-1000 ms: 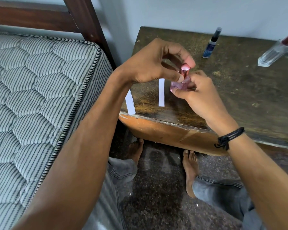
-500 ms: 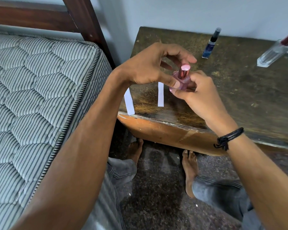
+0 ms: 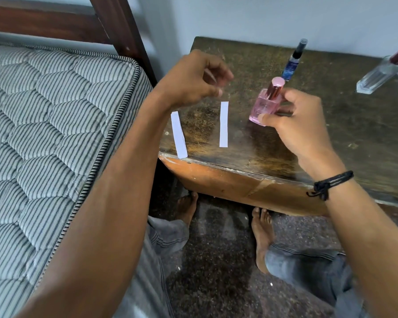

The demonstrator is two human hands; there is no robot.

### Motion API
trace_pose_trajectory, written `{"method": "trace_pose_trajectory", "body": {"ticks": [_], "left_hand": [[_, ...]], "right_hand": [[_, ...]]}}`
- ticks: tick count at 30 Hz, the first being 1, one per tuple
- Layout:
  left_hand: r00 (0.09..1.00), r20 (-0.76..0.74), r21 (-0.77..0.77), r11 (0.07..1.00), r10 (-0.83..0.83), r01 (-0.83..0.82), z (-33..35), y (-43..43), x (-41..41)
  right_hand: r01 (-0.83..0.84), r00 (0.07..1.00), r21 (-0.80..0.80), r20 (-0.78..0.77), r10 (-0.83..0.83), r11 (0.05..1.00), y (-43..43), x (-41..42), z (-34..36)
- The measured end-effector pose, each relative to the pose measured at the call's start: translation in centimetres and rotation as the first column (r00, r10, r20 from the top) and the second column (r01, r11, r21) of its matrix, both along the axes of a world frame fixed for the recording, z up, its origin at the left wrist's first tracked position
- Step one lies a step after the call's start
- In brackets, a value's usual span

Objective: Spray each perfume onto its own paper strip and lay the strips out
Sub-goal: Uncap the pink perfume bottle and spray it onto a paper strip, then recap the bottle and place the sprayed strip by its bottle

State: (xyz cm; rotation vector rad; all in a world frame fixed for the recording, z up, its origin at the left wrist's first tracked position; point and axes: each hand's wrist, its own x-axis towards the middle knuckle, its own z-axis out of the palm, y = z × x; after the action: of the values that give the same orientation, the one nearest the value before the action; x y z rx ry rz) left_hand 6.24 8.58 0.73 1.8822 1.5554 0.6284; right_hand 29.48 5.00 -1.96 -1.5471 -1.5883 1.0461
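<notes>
- The left paper strip and right paper strip lie flat at the table's front edge, left of centre and apart, unmoved.
- The left hand has come off the cap and drawn left. Its fingers are curled and blurred, with nothing seen in them.
- The right hand still grips the pink perfume bottle at frame centre. It is tilted, capped and now further right; its fill cannot be told.
- Further back stand a slim blue bottle and, upper right, a clear bottle with a dark red cap.
</notes>
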Motion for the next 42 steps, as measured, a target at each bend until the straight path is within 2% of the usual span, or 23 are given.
{"method": "trace_pose_trajectory", "body": {"ticks": [3, 8, 20, 24, 27, 32, 35, 37, 40, 42], "left_hand": [[0.986, -0.126, -0.007, 0.994, 0.110, -0.111, -1.1, 0.4, 0.2], [0.959, -0.244, -0.047, 0.986, 0.144, -0.160, -2.2, 0.4, 1.2], [0.931, -0.322, -0.023, 0.981, 0.174, -0.192, -2.4, 0.1, 2.1], [0.930, -0.322, -0.024, 0.980, 0.177, -0.195, -2.5, 0.2, 2.2], [0.934, -0.315, -0.034, 0.981, 0.171, -0.191, -2.4, 0.1, 2.1], [0.952, -0.249, -0.064, 0.978, 0.176, -0.197, -1.9, 0.3, 1.6], [0.970, -0.179, -0.107, 0.977, 0.162, -0.183, -1.3, 0.2, 1.0], [0.981, -0.131, -0.140, 0.977, 0.145, -0.163, -1.1, 0.1, 0.9], [0.987, -0.090, -0.155, 0.977, 0.133, -0.146, -0.8, 0.0, 0.9], [0.988, -0.082, -0.163, 0.976, 0.131, -0.143, -0.7, -0.1, 0.9]], "right_hand": [[0.026, 1.000, 0.003, -0.015, -0.026, 1.000, 0.4, 0.7, 0.4], [0.055, 0.998, -0.008, -0.023, -0.055, 0.998, 0.9, 1.5, 0.6], [0.031, 0.999, -0.018, 0.019, -0.030, 0.999, 0.9, 1.6, 0.5], [0.015, 0.999, -0.036, 0.030, -0.014, 0.999, 0.9, 1.7, 0.3], [0.020, 0.999, -0.114, 0.033, -0.016, 0.993, 1.0, 1.8, 0.2], [0.240, 0.954, -0.075, 0.200, -0.221, 0.968, -0.9, 1.1, 0.2], [0.287, 0.957, -0.172, 0.098, -0.273, 0.942, -2.8, 0.4, 0.2], [0.239, 0.969, -0.236, -0.004, -0.247, 0.942, -3.6, 0.2, 0.5], [0.144, 0.982, -0.225, -0.087, -0.167, 0.964, -4.6, -0.4, 0.9], [0.079, 0.993, -0.184, -0.076, -0.094, 0.980, -5.0, -1.0, 0.9]]}}
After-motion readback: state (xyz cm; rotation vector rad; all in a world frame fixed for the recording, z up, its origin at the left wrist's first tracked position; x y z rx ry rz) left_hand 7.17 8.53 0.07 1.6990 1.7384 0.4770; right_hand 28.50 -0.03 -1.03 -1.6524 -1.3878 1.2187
